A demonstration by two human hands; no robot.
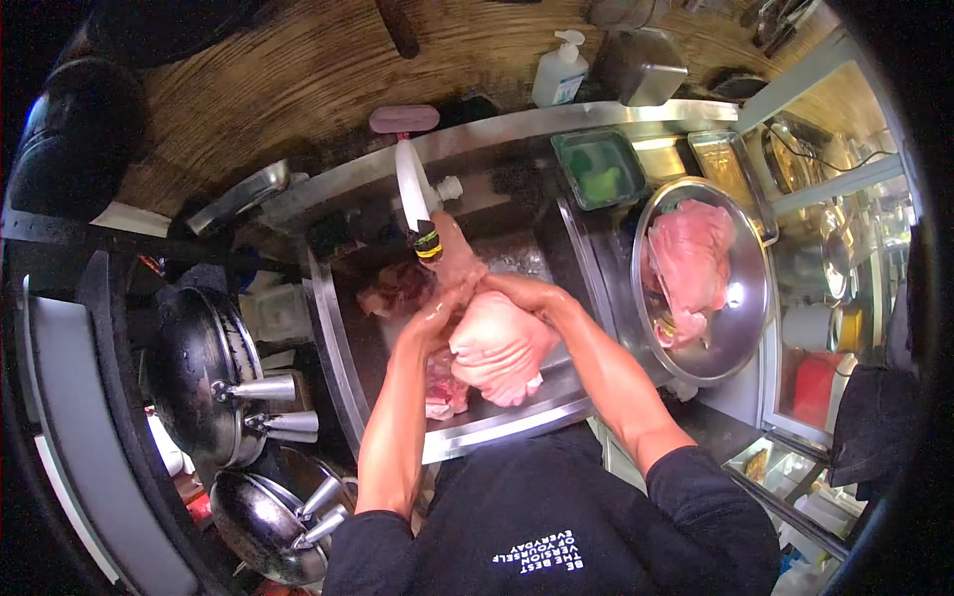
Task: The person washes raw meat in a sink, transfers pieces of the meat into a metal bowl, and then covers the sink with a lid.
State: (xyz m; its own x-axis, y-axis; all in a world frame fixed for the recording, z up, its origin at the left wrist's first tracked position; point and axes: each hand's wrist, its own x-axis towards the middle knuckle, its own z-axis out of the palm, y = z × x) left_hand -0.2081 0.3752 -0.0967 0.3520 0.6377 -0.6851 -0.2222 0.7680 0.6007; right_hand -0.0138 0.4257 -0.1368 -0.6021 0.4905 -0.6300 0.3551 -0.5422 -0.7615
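Observation:
A large piece of pale, skin-on raw meat (499, 350) hangs between my hands over a stainless steel sink (328, 328). My left hand (441, 304) grips its upper left side, and my right hand (518, 289) grips its upper right. Both look wet, and their fingers are partly hidden. Just beyond them, a pinkish, elongated form (451, 242) lies beneath the white tap (412, 182); whether it belongs to the same piece I cannot tell. Another cut of raw meat (446, 395) rests in the sink by my left forearm. Farther left sits a darker, shadowed piece (395, 292).
Right of the sink, a metal bowl (756, 328) holds raw meat (693, 257). A green-tinted container (600, 171) and a metal tray (727, 160) stand behind it. A pump bottle (559, 74) is at the back. Black pans (197, 372) with metal handles line the left.

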